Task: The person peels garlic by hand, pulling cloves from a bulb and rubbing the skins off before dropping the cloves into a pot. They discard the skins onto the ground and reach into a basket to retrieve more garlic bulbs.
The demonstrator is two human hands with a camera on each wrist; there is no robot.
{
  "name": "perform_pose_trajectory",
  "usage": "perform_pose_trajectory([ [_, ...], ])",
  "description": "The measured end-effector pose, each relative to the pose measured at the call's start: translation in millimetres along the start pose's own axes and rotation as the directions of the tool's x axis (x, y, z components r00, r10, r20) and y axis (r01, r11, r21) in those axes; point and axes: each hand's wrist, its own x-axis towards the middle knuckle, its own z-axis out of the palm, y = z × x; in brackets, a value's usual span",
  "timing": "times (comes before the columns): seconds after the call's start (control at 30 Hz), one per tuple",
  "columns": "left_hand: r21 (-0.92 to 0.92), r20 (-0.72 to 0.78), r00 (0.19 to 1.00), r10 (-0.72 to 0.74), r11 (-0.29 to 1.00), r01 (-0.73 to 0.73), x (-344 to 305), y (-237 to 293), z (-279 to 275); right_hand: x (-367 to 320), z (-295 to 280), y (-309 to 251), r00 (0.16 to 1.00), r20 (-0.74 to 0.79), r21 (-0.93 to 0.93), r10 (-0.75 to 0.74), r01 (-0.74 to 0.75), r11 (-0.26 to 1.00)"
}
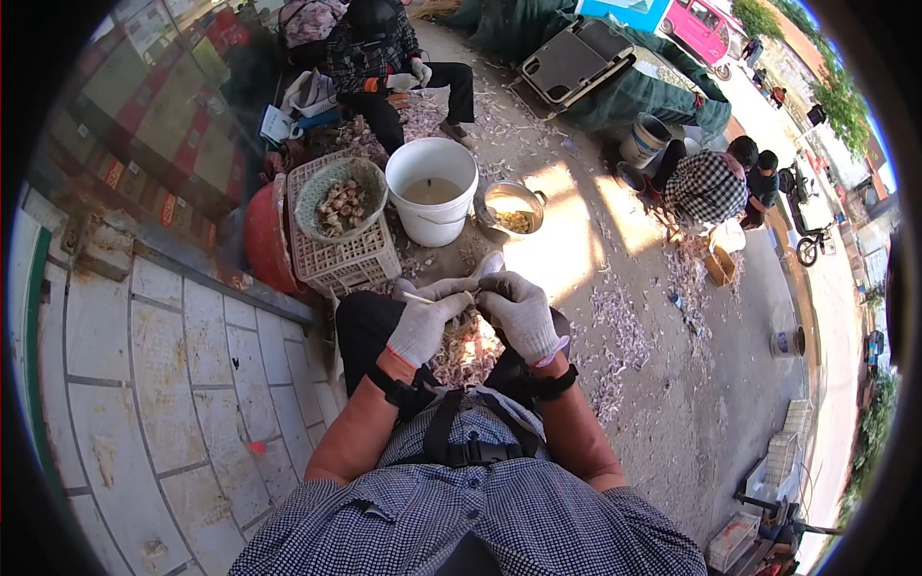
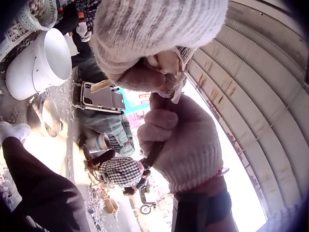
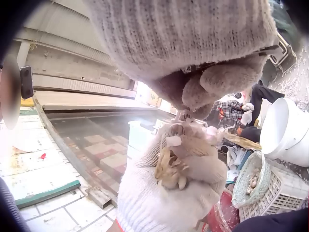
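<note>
Both hands wear white knit gloves and meet above the lap. My left hand grips a garlic bulb, its dry stem sticking out past the fingers. Pale papery skin shows between the fingers in the right wrist view. My right hand curls round a slim dark tool, which looks like a small knife; its working end is hidden at the garlic. The right fingertips are right at the bulb. Loose garlic skins lie below the hands, between the knees.
Ahead stand a white bucket with liquid and a metal pot of yellowish pieces. A green basket of garlic sits on a white crate, beside a red tub. Other people sit around; skins litter the ground.
</note>
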Motion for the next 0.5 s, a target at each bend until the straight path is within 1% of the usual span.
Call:
perform_pose_trajectory([
  [0.03, -0.015, 0.0, 0.999, -0.036, 0.999, 0.036, -3, 5, 3, 1, 0, 2, 0.999, 0.003, -0.034, -0.041, 0.041, 0.999],
  [0.07, -0.03, 0.0, 0.997, -0.073, 0.997, 0.073, -4, 8, 4, 1, 0, 3, 0.999, 0.003, -0.035, -0.041, 0.041, 0.999],
  [0.1, -0.03, 0.0, 0.997, -0.072, 0.997, 0.072, -1, 4, 3, 0, 2, 3, 0.996, 0.005, -0.057, -0.092, 0.092, 0.994],
  [0.13, -0.016, -0.003, 0.999, -0.032, 0.999, 0.032, 4, -2, -1, 0, 4, 4, 0.99, 0.008, -0.078, -0.143, 0.143, 0.987],
  [0.17, -0.002, -0.004, 1.0, 0.008, 1.0, -0.008, 7, -7, -3, 0, 5, 3, 0.99, 0.008, -0.077, -0.143, 0.143, 0.987],
  [0.2, -0.002, -0.004, 1.0, 0.008, 1.0, -0.008, 7, -8, -3, 0, 5, 3, 0.989, 0.019, -0.111, -0.147, 0.148, 0.983],
  [0.23, -0.024, -0.037, 0.999, 0.012, 1.0, -0.013, 7, -9, -2, 0, 6, 3, 0.988, 0.03, -0.145, -0.15, 0.152, 0.978],
  [0.27, -0.045, -0.07, 0.997, 0.016, 0.999, -0.019, 6, -10, -1, -1, 6, 2, 0.988, 0.03, -0.145, -0.15, 0.152, 0.978],
  [0.3, -0.046, -0.071, 0.997, 0.016, 0.999, -0.019, 6, -9, -2, -2, 6, 0, 0.988, 0.035, -0.13, -0.149, 0.152, 0.98],
  [0.4, 0.006, -0.067, 0.998, -0.002, 1.0, 0.003, 6, -8, -3, -4, 6, -4, 0.988, 0.049, -0.108, -0.149, 0.153, 0.982],
  [0.47, 0.124, -0.08, 0.997, 0.016, 0.992, -0.006, 8, -10, -3, -4, 6, -2, 0.987, 0.058, -0.101, -0.149, 0.155, 0.983],
  [0.5, 0.124, -0.08, 0.997, 0.016, 0.992, -0.006, 9, -13, -4, -3, 6, 0, 0.989, 0.067, -0.059, -0.134, 0.138, 0.989],
])
